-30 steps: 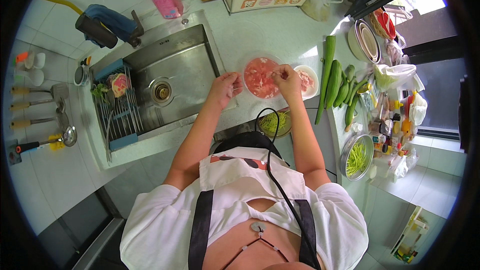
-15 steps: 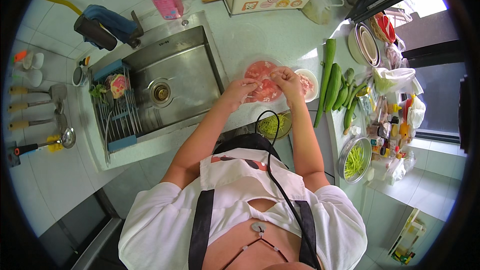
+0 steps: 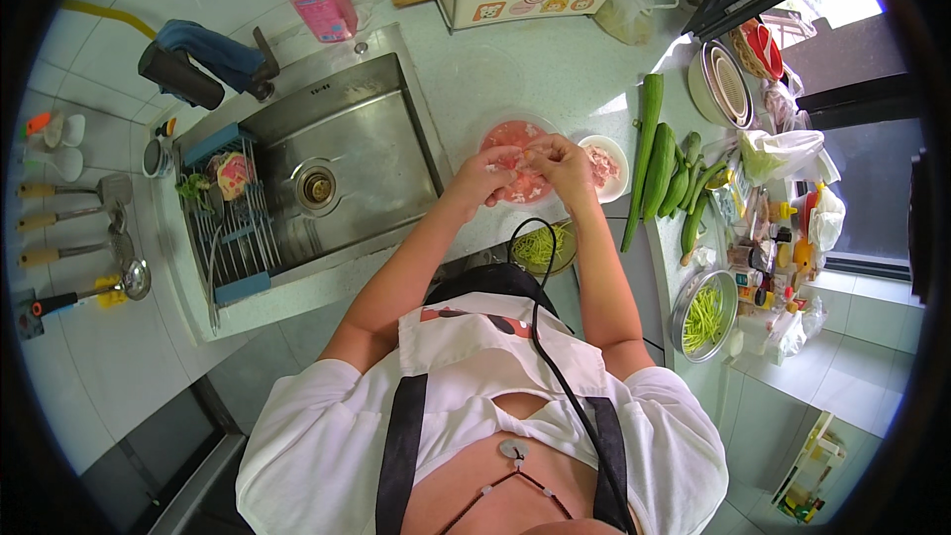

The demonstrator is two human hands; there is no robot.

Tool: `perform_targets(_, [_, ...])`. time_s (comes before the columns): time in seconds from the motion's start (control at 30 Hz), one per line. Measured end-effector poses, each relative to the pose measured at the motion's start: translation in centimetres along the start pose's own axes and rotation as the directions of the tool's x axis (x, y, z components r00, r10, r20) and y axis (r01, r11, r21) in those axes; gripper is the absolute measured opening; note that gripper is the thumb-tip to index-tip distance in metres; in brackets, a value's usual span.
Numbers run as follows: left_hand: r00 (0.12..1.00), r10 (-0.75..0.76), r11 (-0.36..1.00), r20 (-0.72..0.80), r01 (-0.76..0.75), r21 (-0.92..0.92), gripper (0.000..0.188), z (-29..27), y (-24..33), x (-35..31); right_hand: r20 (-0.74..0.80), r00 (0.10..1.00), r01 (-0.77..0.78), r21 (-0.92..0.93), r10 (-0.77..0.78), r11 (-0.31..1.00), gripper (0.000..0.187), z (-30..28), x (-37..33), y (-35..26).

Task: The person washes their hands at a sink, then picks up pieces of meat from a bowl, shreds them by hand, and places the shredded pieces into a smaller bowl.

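Both hands meet over a clear bowl (image 3: 551, 123) of reddish liquid with pale pink pieces, apparently raw meat, in it. My left hand (image 3: 481, 178) has its fingers bent and pinched at the bowl's near left side. Coming in from the right, my right hand (image 3: 563, 167) is closed too, its fingertips against those of the left. Whatever small thing lies between the fingertips is hidden by them. Close beside my right hand stands a small white bowl (image 3: 624, 160) holding pale pink bits that look like raw meat.
To the left is a steel sink (image 3: 371, 139) with a drying rack (image 3: 238, 238) inside. Long green gourds (image 3: 657, 168) lie on the right, near a steel bowl of green strips (image 3: 704, 317). Another green-filled bowl (image 3: 543, 248) sits below the counter edge. A pink pump bottle (image 3: 322, 2) stands behind.
My two hands have come closer together over the clear bowl, and their fingertips now meet. The left has shifted slightly right; the right has shifted slightly left.
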State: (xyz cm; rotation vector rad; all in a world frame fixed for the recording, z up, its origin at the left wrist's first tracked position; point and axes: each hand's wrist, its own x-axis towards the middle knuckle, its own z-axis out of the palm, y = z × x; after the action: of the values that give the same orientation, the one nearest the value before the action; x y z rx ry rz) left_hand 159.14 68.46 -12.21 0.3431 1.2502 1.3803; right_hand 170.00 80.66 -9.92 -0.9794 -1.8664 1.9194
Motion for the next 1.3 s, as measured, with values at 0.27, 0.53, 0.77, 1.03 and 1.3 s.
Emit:
perform_targets(0.27, [0.992, -0.091, 0.99, 0.093, 0.079, 0.117, 0.015, -0.1, 0.7, 0.6, 0.04, 0.998, 0.048, 0.002, -0.048, 0.999, 0.009, -0.1, 0.2, 0.7])
perform_targets(0.53, [0.989, -0.108, 0.985, 0.099, 0.093, 0.142, 0.012, -0.4, 0.4, 1.5, -0.006, 0.997, 0.075, -0.001, -0.075, 0.997, 0.007, 0.4, 0.7, 1.9])
perform_targets(0.77, [0.992, -0.058, 0.968, 0.116, 0.027, 0.25, 0.014, -0.7, -0.2, 2.0, 0.073, 0.995, -0.083, 0.218, 0.069, 0.972, 0.006, 0.2, 0.5, 1.4])
perform_targets(1.03, [0.986, -0.107, 0.977, 0.13, 0.081, 0.195, 0.015, -0.1, 0.9, 1.7, 0.261, 0.924, -0.381, 0.67, 0.279, 0.637, 0.008, -0.5, 0.9, 3.1])
perform_targets(1.3, [0.996, -0.048, 0.999, 0.071, 0.047, 0.013, 0.02, -1.9, -0.2, 1.7, 0.159, 0.939, -0.309, 0.776, 0.304, 0.55, 0.01, -3.3, 2.2, 4.2])
